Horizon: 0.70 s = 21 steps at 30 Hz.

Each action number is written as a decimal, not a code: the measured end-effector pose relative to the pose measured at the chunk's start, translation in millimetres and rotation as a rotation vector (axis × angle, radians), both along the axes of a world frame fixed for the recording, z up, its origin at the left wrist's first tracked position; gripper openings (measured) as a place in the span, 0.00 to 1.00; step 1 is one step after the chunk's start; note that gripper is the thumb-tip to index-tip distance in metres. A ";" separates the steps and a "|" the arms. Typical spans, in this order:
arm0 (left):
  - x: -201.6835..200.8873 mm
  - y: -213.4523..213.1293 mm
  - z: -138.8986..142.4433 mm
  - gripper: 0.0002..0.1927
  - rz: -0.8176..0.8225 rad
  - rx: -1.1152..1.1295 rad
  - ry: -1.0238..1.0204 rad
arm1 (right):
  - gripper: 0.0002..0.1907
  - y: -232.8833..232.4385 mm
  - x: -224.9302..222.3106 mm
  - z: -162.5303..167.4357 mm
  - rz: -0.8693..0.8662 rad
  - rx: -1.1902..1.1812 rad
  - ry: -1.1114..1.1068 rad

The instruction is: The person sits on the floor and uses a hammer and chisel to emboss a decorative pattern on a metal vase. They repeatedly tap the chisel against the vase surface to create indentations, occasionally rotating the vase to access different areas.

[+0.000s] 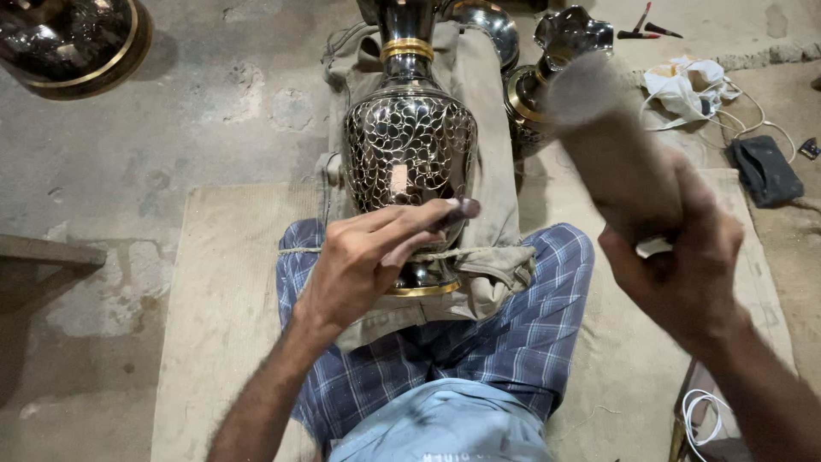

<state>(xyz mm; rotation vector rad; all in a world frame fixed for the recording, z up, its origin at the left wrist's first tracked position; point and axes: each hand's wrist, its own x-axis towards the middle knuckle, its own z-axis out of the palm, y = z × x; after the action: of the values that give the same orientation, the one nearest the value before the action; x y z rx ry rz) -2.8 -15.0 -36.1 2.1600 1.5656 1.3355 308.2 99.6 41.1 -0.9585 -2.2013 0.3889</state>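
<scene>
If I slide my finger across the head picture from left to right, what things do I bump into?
Shiny dark pot → left hand holding a small chisel → engraved vase → wooden mallet in the right hand → dark pouch.

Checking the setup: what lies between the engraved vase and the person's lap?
In the head view, a beige cloth lies between the engraved vase and the checked-cloth lap, with a cord tied around.
</scene>
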 end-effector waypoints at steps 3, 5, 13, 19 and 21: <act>-1.0 3.4 8.7 0.21 -0.028 0.009 0.072 | 0.30 -4.9 3.2 -12.1 -0.052 0.519 -0.378; -1.1 4.6 15.9 0.22 -0.072 -0.057 0.044 | 0.25 -8.9 -1.6 -21.2 0.091 0.237 0.071; -2.3 13.8 47.0 0.33 -0.194 -0.223 0.303 | 0.24 -25.6 15.8 -80.3 -0.042 0.196 0.166; 2.3 22.6 65.6 0.32 -0.297 -0.287 0.499 | 0.26 -34.4 26.9 -142.9 -0.037 0.152 0.363; 2.2 21.5 68.8 0.31 -0.310 -0.273 0.526 | 0.23 -37.1 24.6 -153.8 -0.033 -0.138 0.584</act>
<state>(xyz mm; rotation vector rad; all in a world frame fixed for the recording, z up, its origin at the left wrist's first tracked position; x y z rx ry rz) -0.6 6.5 32.7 2.5532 1.3699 0.4519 332.8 62.5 -112.7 -0.8204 -1.6420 0.7130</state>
